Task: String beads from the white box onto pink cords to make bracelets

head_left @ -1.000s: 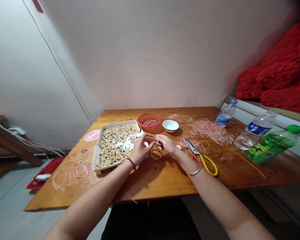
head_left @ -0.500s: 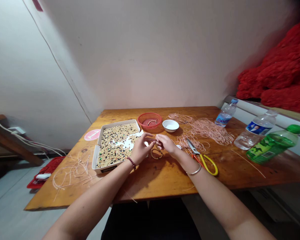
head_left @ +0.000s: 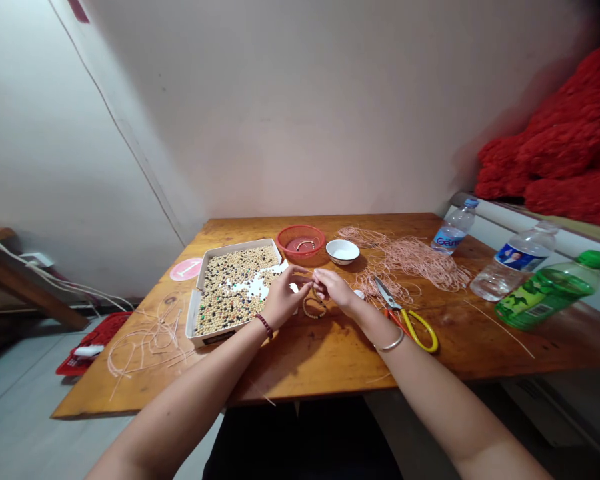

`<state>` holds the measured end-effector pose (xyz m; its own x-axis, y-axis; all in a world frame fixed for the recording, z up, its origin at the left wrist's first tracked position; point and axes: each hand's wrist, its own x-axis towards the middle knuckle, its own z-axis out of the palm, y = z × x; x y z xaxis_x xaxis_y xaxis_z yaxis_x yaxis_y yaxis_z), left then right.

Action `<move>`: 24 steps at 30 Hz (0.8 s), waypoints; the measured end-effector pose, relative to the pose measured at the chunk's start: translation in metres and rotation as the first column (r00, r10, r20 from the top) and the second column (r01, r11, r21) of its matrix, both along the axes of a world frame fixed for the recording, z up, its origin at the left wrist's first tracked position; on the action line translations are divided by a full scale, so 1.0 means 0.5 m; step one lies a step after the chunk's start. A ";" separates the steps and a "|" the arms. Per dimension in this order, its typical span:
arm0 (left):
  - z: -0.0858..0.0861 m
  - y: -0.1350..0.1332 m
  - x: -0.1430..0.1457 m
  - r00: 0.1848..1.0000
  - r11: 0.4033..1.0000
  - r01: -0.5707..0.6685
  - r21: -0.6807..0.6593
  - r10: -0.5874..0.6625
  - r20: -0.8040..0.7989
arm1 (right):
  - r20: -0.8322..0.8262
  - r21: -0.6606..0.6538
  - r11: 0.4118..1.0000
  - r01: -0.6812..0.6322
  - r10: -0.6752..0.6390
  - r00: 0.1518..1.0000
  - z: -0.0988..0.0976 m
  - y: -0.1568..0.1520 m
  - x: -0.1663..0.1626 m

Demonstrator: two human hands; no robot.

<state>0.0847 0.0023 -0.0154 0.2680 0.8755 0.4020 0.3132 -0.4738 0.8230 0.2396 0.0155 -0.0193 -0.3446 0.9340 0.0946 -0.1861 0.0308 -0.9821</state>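
Observation:
My left hand [head_left: 286, 292] and my right hand [head_left: 329, 285] meet above the middle of the table, their fingertips pinched close together. A beaded bracelet [head_left: 314, 315], mostly pale with some dark beads, hangs in a loop just below the fingers. Both hands seem to grip it at its top, where any cord is too fine to make out. Left of my left hand stands a shallow white box [head_left: 192, 319] of loose beads, mostly cream with dark and green ones. Scissors [head_left: 414, 327] with yellow and orange handles lie open beside my right forearm.
Behind the hands stand a red plastic basket [head_left: 286, 249] with a beaded strand inside and a white bowl [head_left: 343, 252]. Pink cord [head_left: 420, 262] is heaped at right, with more loose cord [head_left: 147, 340] at left. Several bottles [head_left: 550, 293] line the right edge.
The hands keep their pinch and the bracelet still hangs beneath them. The whole view has shifted very slightly; nothing else has visibly moved.

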 end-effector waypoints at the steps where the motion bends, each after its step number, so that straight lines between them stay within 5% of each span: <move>1: 0.000 0.000 0.000 1.000 1.000 0.002 -0.002 -0.002 0.001 | 0.000 0.000 1.000 0.000 0.000 1.000 0.000 0.000 0.000; 24: -0.002 0.002 -0.002 1.000 1.000 0.004 0.003 -0.004 -0.008 | 0.003 0.011 1.000 -0.005 0.005 1.000 -0.005 0.003 -0.002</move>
<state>0.0838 0.0034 -0.0165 0.2744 0.8734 0.4023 0.3179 -0.4772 0.8193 0.2388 0.0169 -0.0219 -0.3493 0.9312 0.1039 -0.1829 0.0410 -0.9823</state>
